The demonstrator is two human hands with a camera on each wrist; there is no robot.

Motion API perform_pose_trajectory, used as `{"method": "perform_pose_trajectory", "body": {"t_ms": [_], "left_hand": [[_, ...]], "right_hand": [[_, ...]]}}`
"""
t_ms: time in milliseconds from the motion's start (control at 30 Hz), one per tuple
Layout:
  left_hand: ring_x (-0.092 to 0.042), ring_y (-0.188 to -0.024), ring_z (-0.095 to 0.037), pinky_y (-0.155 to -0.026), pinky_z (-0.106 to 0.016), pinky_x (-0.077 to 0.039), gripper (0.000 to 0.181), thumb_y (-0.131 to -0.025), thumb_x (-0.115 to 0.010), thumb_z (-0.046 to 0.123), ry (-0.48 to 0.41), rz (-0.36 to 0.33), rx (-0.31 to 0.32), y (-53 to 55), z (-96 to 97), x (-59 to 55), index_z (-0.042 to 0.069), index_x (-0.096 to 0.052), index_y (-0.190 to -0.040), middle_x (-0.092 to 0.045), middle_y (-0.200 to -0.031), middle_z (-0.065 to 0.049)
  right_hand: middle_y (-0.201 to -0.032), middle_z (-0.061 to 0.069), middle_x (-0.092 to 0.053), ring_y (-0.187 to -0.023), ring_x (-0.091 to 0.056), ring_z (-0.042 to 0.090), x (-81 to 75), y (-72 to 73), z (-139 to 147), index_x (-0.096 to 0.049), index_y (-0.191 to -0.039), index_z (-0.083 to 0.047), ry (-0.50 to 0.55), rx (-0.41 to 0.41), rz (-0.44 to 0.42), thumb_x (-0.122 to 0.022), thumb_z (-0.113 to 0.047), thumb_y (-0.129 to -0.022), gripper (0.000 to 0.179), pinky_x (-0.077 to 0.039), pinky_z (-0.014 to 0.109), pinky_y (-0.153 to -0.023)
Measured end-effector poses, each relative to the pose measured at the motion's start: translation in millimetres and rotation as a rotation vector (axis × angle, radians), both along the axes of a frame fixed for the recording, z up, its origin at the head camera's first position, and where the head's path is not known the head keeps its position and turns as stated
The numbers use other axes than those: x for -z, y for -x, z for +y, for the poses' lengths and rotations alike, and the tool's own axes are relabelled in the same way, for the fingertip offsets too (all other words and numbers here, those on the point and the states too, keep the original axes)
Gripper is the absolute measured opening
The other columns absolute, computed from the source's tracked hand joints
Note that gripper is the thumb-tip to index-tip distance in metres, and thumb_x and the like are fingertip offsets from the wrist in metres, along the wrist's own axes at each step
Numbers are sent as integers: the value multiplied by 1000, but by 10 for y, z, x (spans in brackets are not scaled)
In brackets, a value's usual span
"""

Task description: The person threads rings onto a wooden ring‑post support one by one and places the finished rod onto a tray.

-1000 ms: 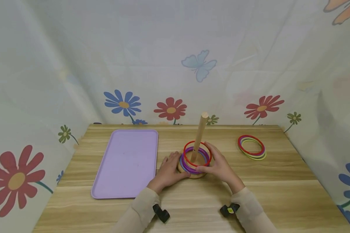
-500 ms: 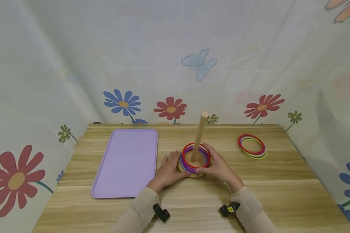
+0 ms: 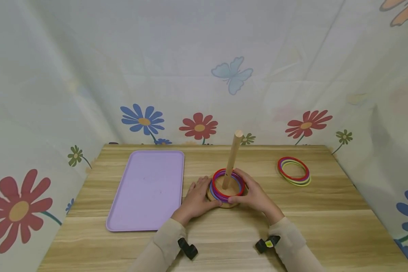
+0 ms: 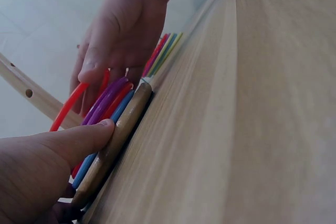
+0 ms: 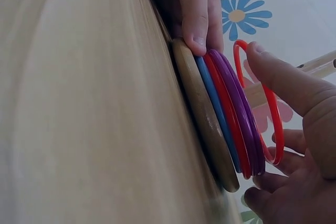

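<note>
A wooden peg (image 3: 232, 155) rises from a round wooden base (image 5: 205, 114) on the table. Stacked around the peg on the base are a blue ring (image 5: 218, 111), a red ring (image 5: 227, 108) and purple rings (image 5: 241, 106). My left hand (image 3: 198, 198) grips the base at its left side, its thumb (image 4: 104, 130) at the rim beside the blue ring. With thumb and fingers, my right hand (image 3: 258, 196) holds another red ring (image 5: 274, 114) at its right side. That ring encircles the peg, slightly tilted, and a gap shows between it and the purple ones.
A purple tray (image 3: 146, 189) lies left of the base. At the back right of the table (image 3: 326, 223) lie several overlapping rings (image 3: 307, 176), red, purple and yellow-green among them. A flower-printed cloth (image 3: 176, 75) hangs behind the table.
The right hand has lowered the red ring along the peg, closer to the stack, shifting slightly left. The left hand has stayed at the base.
</note>
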State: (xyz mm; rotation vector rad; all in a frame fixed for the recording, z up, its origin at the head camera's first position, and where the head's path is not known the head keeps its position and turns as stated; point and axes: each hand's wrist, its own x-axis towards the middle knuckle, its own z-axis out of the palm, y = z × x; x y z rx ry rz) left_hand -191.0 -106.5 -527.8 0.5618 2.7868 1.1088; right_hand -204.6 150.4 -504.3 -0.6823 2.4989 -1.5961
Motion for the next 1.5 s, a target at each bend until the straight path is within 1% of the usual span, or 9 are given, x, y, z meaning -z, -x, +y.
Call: {"method": "perform_pose_trajectory", "body": {"t_ms": [367, 567, 867, 1000, 1067, 1167, 1300, 1400, 1500], "left_hand": [[-19, -160, -39, -130, -58, -9, 100, -90, -79, 55, -4, -4, 0, -19, 6, -42, 0, -36, -162, -30, -168, -25], [-19, -160, -39, -130, -58, -9, 100, -90, -79, 55, -5, -12, 0, -29, 5, -45, 0, -37, -162, -30, -169, -24], [-19, -160, -39, -130, -57, -9, 99, -91, -78, 56, 17, -9, 0, -14, 0, -46, 1, -37, -162, -30, -169, -23], [-19, -160, -39, -130, -57, -9, 99, -91, -78, 55, 19, -7, -3, -9, -2, -42, 1, -37, -162, -30, -169, -23], [-19, -160, -39, -130, -57, -9, 99, -91, -78, 56, 17, -9, -3, -9, -5, -44, 2, -37, -162, -30, -169, -23], [-19, -160, -39, -130, -58, -10, 99, -90, -79, 55, 6, -12, -2, -11, -6, -46, 2, -37, -162, -31, -169, -23], [-20, -160, -39, -130, -57, -10, 99, -90, -79, 54, -1, -12, -2, -14, -8, -46, 1, -37, -162, -31, -169, -23], [-19, -160, -38, -130, -57, -9, 98, -90, -79, 54, 1, -13, -1, -16, -8, -46, 1, -37, -162, -31, -169, -23], [-19, -160, -38, -130, -57, -9, 98, -90, -79, 54, -3, -14, 2, -18, -5, -46, 1, -38, -162, -30, -169, -23]], "right_hand": [[-167, 26, -32, -153, -31, 47, 38, -9, 4, -40, -161, -3, -7, 16, -11, -94, -11, -80, 97, -26, 66, -123], [-169, 27, -28, -154, -29, 48, 32, -16, 8, -41, -161, -4, -40, 18, -22, -95, -15, -80, 98, -24, 65, -124], [-172, 24, -22, -157, -22, 47, 46, -2, 31, -39, -163, -10, -46, 13, -29, -96, -22, -79, 102, -19, 65, -125], [-171, 24, -23, -157, -22, 47, 41, 10, 46, -36, -163, -5, -37, 12, -22, -94, -22, -81, 102, -18, 66, -125], [-171, 25, -25, -156, -23, 48, 33, 20, 73, -35, -163, -1, -24, 11, -8, -92, -20, -84, 100, -20, 66, -124], [-169, 28, -26, -156, -21, 50, 16, 47, 142, -31, -162, 4, 22, 3, 10, -88, -14, -87, 96, -22, 67, -123], [-170, 31, -21, -158, -12, 51, 1, 102, 283, -27, -163, 5, 109, 2, 3, -85, -12, -90, 95, -18, 68, -123], [-169, 33, -18, -157, -9, 53, -10, 145, 414, -26, -163, 8, 165, 34, 6, -84, -17, -92, 95, -16, 69, -123], [-168, 36, -18, -156, -10, 55, -65, 166, 557, -25, -161, 11, 199, 100, 27, -80, -10, -94, 89, -17, 69, -122]]}}
